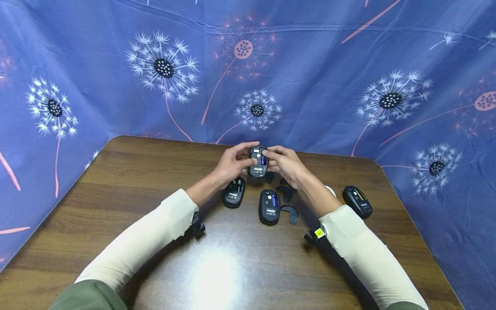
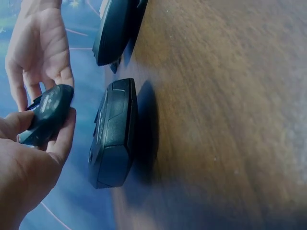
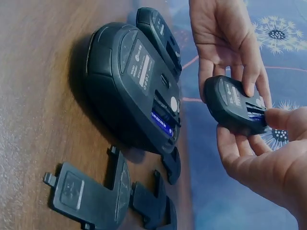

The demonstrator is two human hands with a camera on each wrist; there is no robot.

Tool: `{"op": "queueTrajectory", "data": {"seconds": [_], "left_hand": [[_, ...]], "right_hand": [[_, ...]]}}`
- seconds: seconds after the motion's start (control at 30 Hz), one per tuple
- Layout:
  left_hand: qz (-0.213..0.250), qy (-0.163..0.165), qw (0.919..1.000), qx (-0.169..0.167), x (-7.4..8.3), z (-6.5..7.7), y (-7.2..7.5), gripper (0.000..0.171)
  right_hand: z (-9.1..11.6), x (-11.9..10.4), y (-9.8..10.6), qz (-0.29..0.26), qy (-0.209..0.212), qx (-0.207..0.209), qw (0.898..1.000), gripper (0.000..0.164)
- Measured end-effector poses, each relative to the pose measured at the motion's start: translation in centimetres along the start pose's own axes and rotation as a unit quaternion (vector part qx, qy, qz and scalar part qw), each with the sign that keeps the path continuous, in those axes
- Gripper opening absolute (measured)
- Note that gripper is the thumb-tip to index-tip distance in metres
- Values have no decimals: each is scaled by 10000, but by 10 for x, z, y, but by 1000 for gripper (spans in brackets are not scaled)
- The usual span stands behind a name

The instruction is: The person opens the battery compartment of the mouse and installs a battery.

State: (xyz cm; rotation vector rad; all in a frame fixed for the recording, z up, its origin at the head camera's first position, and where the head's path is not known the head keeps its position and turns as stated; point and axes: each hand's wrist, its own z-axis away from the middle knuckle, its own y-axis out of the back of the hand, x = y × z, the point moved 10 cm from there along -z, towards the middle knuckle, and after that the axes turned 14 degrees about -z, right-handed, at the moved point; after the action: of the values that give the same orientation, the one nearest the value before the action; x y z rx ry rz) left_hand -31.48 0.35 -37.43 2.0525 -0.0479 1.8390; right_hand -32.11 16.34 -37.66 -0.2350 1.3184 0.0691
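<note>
A black computer mouse (image 1: 257, 170), underside up with its battery bay uncovered, is held above the table between both hands. My left hand (image 1: 231, 165) grips it from the left, thumb across the underside. From the other side my right hand (image 1: 287, 164) holds it, its thumb at the blue battery (image 3: 256, 116) in the bay; the fingers lie along the mouse's edge. Below, a second upturned mouse (image 1: 269, 207) shows a blue battery in its bay. A third upturned mouse (image 1: 234, 193) lies under my left wrist, its bay uncovered too.
Detached battery covers, one of them a curved cover (image 3: 91, 196), lie beside the second mouse. Another upturned mouse (image 1: 357, 201) sits at the right, near a partly hidden white object (image 1: 330, 190). Behind the wooden table (image 1: 155, 241) hangs a blue dandelion-print cloth (image 1: 310, 86).
</note>
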Motion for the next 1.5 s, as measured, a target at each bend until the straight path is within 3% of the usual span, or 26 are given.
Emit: {"op": "queueTrajectory", "data": {"seconds": [0.2,0.53,0.93,1.33,1.5], "left_hand": [[59,-45,10000,-36,2,0,0,59],[168,64,9997,-169,-2,1,3,63],[-14,328,9994,-54,-10,0,13,62],[-61,901,9958,173,-29,-6,24,58],[-218,972,9945,323,-34,-11,29,55]], "right_hand": [[0,-3,0,474,294,206,9982,43],[5,-12,-9,1786,906,222,9795,42],[1,-13,-14,1694,879,114,9816,45],[-16,-6,-23,1764,828,137,9807,40],[-25,-3,-25,1796,768,164,9806,40]]}}
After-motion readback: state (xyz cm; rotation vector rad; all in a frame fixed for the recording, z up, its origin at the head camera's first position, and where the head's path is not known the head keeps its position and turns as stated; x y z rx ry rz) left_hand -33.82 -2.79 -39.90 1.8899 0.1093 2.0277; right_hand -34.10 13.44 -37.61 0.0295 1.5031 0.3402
